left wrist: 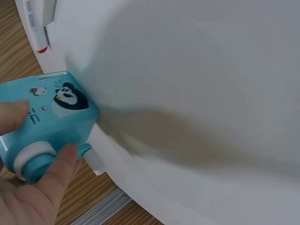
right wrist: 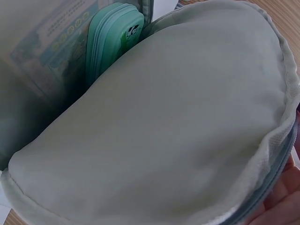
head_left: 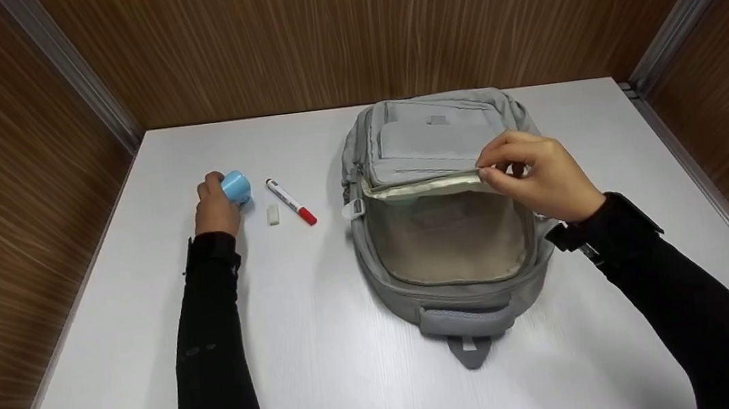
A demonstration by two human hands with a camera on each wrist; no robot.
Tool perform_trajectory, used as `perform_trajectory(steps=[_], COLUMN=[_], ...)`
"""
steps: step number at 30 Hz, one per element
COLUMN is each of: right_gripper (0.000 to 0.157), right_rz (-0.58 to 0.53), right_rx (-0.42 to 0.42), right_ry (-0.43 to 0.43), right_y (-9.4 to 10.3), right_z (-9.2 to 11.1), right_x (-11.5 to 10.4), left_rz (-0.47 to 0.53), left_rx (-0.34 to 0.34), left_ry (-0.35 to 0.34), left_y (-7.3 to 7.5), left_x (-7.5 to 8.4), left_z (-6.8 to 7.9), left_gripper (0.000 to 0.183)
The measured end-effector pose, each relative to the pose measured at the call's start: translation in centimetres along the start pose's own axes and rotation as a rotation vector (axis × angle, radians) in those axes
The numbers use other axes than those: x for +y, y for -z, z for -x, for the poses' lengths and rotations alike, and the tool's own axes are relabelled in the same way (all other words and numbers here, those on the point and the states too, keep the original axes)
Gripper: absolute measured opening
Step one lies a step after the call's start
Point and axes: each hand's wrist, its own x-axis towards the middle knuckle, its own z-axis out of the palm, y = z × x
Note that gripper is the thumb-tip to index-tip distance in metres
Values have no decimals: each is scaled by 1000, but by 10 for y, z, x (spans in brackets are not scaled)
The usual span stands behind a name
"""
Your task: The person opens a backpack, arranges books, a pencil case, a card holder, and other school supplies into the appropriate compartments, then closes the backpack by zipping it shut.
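At the left of the table, my left hand (head_left: 215, 204) grips a light blue pencil sharpener (head_left: 236, 187). In the left wrist view, the sharpener (left wrist: 51, 105) is boxy, with a panda print and what looks like a crank on its end. My right hand (head_left: 535, 168) pinches the zippered edge of the front flap of a grey backpack (head_left: 464, 292), holding the flap folded back. The right wrist view looks at the flap's pale lining (right wrist: 164, 108). Beyond it, a green pencil case (right wrist: 115, 35) with a panda print sits inside the bag.
Between the left hand and the backpack lie a white eraser (head_left: 273, 215) and a red-capped white marker (head_left: 292, 202). Printed material (right wrist: 51, 44) shows inside the bag. Wood-grain panels (head_left: 345, 35) border the white table (head_left: 312, 347) at the back and sides.
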Motion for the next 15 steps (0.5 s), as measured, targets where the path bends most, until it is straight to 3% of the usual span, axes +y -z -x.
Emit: perform_trajectory(steps=[4, 7, 11, 15], right_gripper=[10, 10, 11, 9], right_rz=[5, 11, 13, 15], right_rx=[-7, -11, -15, -15], right_ry=[-7, -15, -7, 0], right_y=[-1, -2, -4, -5], right_z=[-1, -2, -5, -7], right_x=[1, 0, 0, -1], left_rz=[11, 6, -11, -47], left_rx=[3, -43, -142, -267], left_ry=[-39, -76, -152, -257], left_y=[-1, 5, 19, 35], left_x=[0, 4, 14, 36], left_z=[0, 6, 24, 53], left_gripper=[57, 59, 59, 60])
